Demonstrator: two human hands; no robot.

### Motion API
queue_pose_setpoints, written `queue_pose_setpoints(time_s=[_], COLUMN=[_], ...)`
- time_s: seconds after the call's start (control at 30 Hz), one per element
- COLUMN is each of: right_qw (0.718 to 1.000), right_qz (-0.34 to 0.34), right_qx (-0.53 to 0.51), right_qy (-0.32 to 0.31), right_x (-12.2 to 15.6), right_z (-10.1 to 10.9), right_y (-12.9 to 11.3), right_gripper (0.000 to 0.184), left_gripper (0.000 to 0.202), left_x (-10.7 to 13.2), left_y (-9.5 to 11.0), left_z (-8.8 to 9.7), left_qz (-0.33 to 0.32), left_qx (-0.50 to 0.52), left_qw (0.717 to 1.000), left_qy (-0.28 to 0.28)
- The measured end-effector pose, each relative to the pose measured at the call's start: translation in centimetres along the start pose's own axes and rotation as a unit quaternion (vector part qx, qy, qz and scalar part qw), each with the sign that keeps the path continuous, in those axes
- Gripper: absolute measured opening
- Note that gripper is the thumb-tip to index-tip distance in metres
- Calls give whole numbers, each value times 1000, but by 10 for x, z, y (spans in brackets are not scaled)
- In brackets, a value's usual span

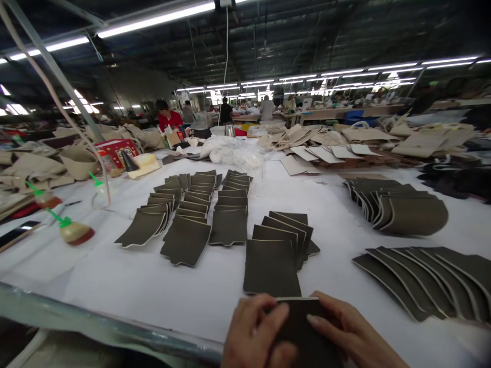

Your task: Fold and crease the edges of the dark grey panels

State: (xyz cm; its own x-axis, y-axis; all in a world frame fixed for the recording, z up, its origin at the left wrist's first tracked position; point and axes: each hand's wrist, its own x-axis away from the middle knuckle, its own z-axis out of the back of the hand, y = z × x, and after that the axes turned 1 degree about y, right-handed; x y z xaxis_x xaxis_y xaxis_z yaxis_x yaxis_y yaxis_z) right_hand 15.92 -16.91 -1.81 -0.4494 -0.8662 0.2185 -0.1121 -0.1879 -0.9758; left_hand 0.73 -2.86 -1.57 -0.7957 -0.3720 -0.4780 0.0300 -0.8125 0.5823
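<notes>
At the table's near edge, my left hand (253,335) and my right hand (347,332) both hold one dark olive flat piece (303,327), fingers pressed on its top face. Just beyond it lies a short overlapping row of the same dark pieces (274,255). Further back three longer overlapped rows of dark pieces (199,204) stretch away across the white table cover (134,286).
Fanned stacks of dark pieces lie at right (425,278) and far right (395,207). Two small bottles with green nozzles (72,230) and a phone (17,232) sit at left. Beige cut parts (337,148) pile at the back. Other people work in the distance (169,118).
</notes>
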Motion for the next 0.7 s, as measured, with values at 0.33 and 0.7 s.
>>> queue_pose_setpoints(time_s=[0.33,0.7], right_qw=[993,986], right_qz=[-73,-109], right_qx=[-55,-98], right_qy=[-80,-84], right_x=[23,33], right_z=[-31,-51], right_y=[23,23], right_gripper=[34,39], left_gripper=[6,28], left_x=[-13,-6], left_y=[-11,-22], left_z=[37,42], left_qz=[265,196], left_qx=[163,-31], left_qw=[919,964], left_qy=[-243,-174])
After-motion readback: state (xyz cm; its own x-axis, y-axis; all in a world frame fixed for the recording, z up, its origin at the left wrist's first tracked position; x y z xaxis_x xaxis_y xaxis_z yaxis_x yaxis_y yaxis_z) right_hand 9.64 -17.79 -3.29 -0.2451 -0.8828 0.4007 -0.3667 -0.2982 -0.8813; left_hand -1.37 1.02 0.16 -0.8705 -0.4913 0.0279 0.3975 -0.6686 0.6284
